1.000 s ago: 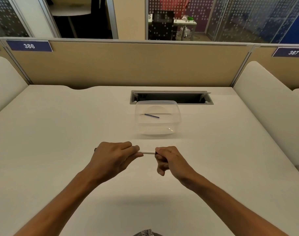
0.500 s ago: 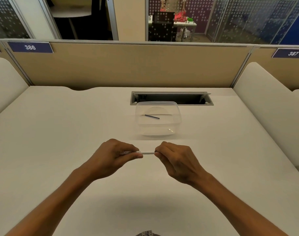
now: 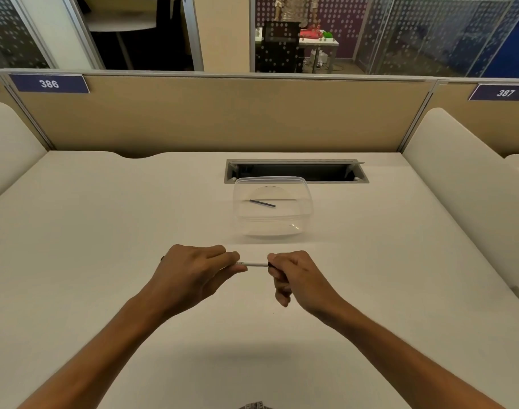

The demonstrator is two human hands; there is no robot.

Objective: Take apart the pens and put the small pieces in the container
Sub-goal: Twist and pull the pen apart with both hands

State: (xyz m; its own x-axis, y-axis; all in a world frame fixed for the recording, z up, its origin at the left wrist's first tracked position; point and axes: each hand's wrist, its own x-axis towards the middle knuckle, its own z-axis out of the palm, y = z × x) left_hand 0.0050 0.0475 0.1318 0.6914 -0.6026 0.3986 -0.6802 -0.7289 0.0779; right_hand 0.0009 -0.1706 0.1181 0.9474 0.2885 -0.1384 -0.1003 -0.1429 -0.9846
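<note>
Two bare forearms reach forward from the bottom of the head view and meet over the middle of the white surface. Left hand lies knuckles up, its fingers clenched around one end of a white pen, thumb pressed against the barrel from below. Right hand faces it, wrist turned outward, its fingers curled and pinching the opposite end, where a dark tip shows just at the knuckle. Only a short white stretch of the barrel is visible between the two hands; it carries small dark print, too fine to read. The pen is held level, above the surface.

Behind the hands, well apart from them, stands a clear plastic container with rounded corners, open on top. A thin dark rod lies slanted on its bottom.

Blue plates on the tan partition read "386" at the left and "387" at the right. A rectangular cable slot sits in the surface just behind the container.
</note>
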